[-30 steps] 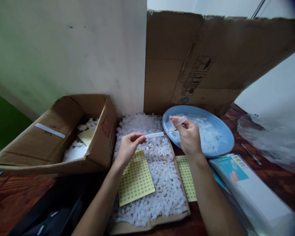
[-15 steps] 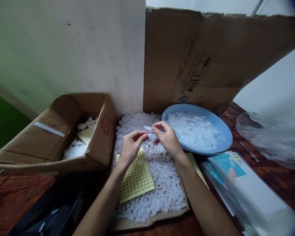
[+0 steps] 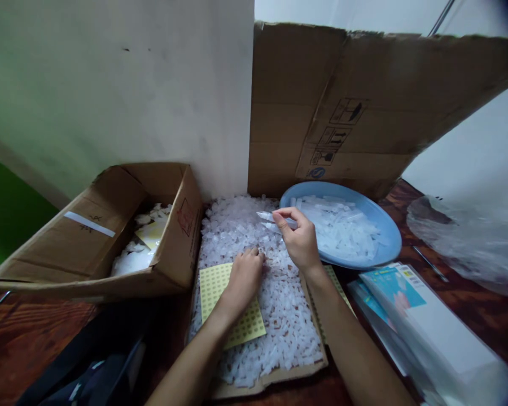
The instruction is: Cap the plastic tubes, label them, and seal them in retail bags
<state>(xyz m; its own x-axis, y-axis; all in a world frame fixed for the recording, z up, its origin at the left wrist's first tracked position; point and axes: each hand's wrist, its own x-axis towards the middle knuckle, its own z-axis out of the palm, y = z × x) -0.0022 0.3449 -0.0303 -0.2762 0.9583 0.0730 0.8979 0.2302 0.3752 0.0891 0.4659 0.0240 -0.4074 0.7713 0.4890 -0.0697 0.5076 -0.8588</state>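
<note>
My right hand (image 3: 300, 235) is closed on a couple of small clear plastic tubes (image 3: 266, 216) with narrow pointed tips, which point left out of its fingers. Lower and to the left, my left hand (image 3: 246, 275) reaches down into a spread of small translucent white plastic pieces (image 3: 283, 313). Its fingers are bent and close together at the pieces; whatever is between the fingertips is hidden. Beneath the left wrist lies a yellow sheet of small round stickers (image 3: 214, 285). The pieces rest on a shallow cardboard tray (image 3: 275, 373).
A blue basin (image 3: 392, 237) full of clear tubes stands at right. An open cardboard box (image 3: 169, 268) with white pieces is on the left. Plastic-sleeved packs (image 3: 432, 321) and a clear bag (image 3: 469, 248) lie at right. A large cardboard sheet (image 3: 292, 107) stands behind.
My left hand has let go of the tubes and moved down to the white pieces. The right hand keeps the tubes and has shifted slightly right.
</note>
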